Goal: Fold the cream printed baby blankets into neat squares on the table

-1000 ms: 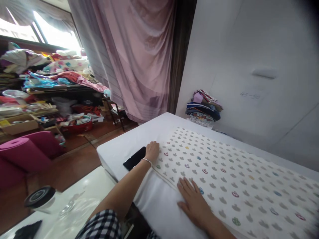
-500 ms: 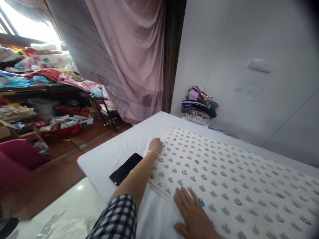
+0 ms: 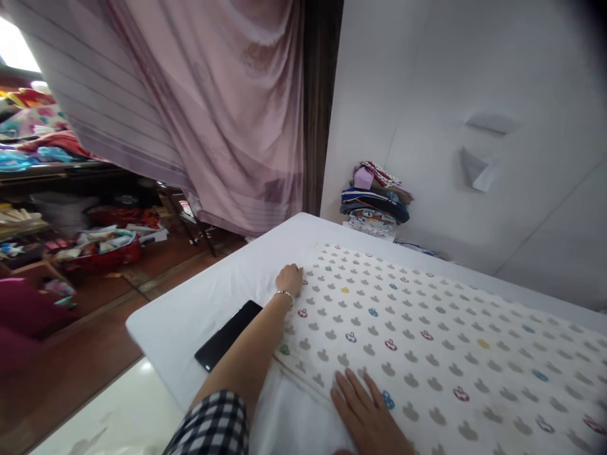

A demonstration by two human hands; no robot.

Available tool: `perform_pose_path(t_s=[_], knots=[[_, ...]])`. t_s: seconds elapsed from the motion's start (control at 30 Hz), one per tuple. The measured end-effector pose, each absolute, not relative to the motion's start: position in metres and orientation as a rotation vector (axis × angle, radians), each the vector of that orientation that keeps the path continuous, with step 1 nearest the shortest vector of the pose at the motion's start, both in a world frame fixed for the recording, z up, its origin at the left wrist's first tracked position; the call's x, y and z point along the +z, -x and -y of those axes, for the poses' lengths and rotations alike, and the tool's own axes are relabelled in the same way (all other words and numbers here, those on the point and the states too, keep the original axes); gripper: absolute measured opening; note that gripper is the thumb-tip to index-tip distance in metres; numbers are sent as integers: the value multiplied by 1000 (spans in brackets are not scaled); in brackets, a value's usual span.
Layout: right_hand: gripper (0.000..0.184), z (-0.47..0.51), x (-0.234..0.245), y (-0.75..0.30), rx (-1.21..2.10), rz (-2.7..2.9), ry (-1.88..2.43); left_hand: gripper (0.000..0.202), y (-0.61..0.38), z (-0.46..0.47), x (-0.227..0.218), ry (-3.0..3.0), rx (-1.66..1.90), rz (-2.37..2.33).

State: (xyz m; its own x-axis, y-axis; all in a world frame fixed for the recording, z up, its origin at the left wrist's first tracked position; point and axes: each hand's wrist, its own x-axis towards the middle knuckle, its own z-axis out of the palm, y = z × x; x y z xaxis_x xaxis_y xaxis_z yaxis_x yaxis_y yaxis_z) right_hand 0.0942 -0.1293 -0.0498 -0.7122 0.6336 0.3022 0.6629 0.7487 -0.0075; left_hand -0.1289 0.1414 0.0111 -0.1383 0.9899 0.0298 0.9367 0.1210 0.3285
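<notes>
A white fabric (image 3: 417, 360) printed with grey and coloured bunny heads lies spread over a table covered with a white cloth (image 3: 190, 287). My left hand (image 3: 290, 280), with a bracelet on the wrist, reaches to the fabric's far left edge. Its fingers are curled closed on that edge, the tips partly hidden. Nearer to me, my right hand (image 3: 367, 407) rests flat on the fabric by its near left border, fingers stretched out. A black phone (image 3: 227, 335) lies on the white cloth beside my left forearm.
Folded clothes (image 3: 377, 196) are stacked beyond the table against the white wall (image 3: 403, 76). A pink curtain (image 3: 237, 114) hangs behind the table. At left are a red basin (image 3: 114, 253) of items, a magenta chair (image 3: 28, 316) and a glossy pale surface (image 3: 123, 404).
My view has shifted, moving the table and curtain leftward. A paper flap on the wall now stands bent where handwritten numbers showed. Both hands stay at about the same places on the fabric.
</notes>
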Motion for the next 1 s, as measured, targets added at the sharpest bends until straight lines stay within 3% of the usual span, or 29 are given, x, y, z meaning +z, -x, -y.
perform_pose_path(t_s=[0.13, 0.3, 0.53, 0.83, 1.0], knots=[[58, 127, -70, -93, -256, 2570, 1048, 31, 115, -157, 17, -1948, 361, -2154], [53, 128, -91, -91, -407, 2522, 1055, 30, 99, -172, 14, -1914, 384, -2178], [45, 126, -67, -85, -743, 2368, 966, 28, 100, -175, 10, -1812, 442, -2264], [35, 123, -52, -82, -732, 2342, 928, 25, 99, -179, 10, -1905, 479, -2216], [40, 123, -53, -81, -688, 2319, 930, 26, 93, -184, 11, -1817, 500, -2276]])
